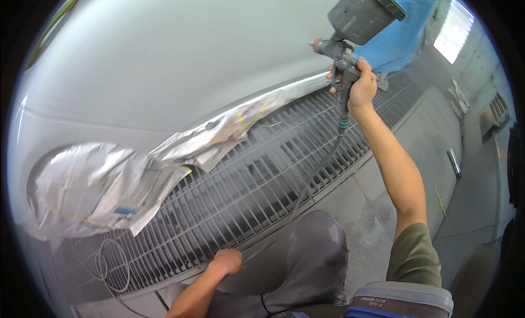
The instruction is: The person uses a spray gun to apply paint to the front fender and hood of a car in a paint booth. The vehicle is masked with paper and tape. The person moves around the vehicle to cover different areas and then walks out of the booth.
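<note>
My right hand [361, 88] grips a grey spray gun [343, 65] with a large dark cup on top, raised at the upper right with its nozzle pointing left toward a pale grey vehicle body panel [175, 50]. A thin air hose [327, 164] hangs from the gun's handle and runs down toward my left hand [226, 260], which is closed around it at the lower middle. Crumpled silvery masking sheet [109, 181] covers a wheel area and the panel's lower edge. Blue sheeting [394, 39] lies behind the gun.
A metal floor grating [246, 192] runs diagonally below the panel, with coiled hose [109, 263] at lower left. My bent knee [314, 247] is over the floor [366, 219]. At the right are a wall with a bright window [453, 31], a small metal bar [454, 162] and crumpled paper [458, 96].
</note>
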The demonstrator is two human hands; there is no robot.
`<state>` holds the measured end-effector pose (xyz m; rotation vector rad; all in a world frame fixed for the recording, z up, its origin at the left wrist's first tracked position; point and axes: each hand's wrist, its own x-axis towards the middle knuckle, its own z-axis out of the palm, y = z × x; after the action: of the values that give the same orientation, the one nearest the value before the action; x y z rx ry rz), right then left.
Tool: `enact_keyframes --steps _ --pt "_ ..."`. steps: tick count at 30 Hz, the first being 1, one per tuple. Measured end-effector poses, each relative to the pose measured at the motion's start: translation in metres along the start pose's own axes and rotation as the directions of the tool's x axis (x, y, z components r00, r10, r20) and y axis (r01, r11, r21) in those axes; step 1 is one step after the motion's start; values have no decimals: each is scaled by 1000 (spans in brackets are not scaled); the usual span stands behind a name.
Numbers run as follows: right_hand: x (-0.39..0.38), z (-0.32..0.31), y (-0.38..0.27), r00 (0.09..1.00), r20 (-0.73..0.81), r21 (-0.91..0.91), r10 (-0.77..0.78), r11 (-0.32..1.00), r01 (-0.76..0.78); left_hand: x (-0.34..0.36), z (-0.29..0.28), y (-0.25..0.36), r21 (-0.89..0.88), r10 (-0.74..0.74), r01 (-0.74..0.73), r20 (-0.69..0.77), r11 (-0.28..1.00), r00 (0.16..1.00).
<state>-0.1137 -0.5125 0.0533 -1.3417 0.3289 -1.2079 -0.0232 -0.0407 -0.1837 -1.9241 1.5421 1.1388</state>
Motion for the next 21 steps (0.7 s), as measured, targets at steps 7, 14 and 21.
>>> enact_keyframes --steps 7,14,21 --pt "77 -143 -6 894 -420 -207 -157 976 73 -15 -30 4 -112 18 -28 -92 993 996" --pt "94 -153 21 670 -720 -419 -182 884 -209 -87 -64 -5 -218 -216 136 -406 966 888" --pt "-30 -26 56 967 -253 -128 -17 992 -16 -150 -53 -59 -364 -423 268 -461 892 781"
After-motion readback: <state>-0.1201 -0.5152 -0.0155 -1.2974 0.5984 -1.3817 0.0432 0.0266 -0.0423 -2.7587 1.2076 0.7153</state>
